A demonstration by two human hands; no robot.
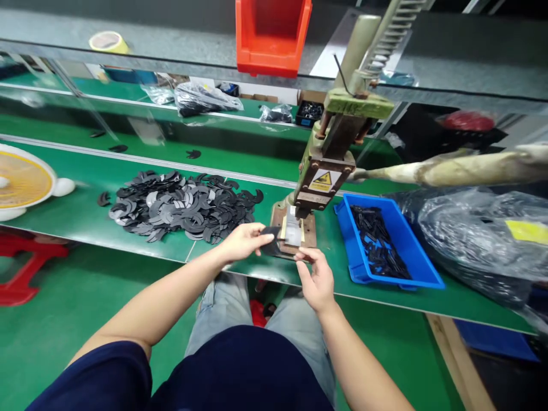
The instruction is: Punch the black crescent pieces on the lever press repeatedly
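My left hand (244, 241) pinches a flat black curved piece (270, 232) at the front of the hand press base (293, 231). My right hand (315, 279) is just below the base, fingers curled with the tips pinched at its front edge; what they grip is too small to name. The green hand press (331, 157) stands over the base, and its padded lever (449, 168) sticks out to the right. A heap of black crescent pieces (182, 205) lies on the green table to the left of my left hand.
A blue tray (423, 268) of small black parts sits right of the press, beside a black plastic bag (479, 234). A red bin (272, 34) and yellow tape roll (108, 41) stand on the upper shelf. A white fan (21, 182) is at far left.
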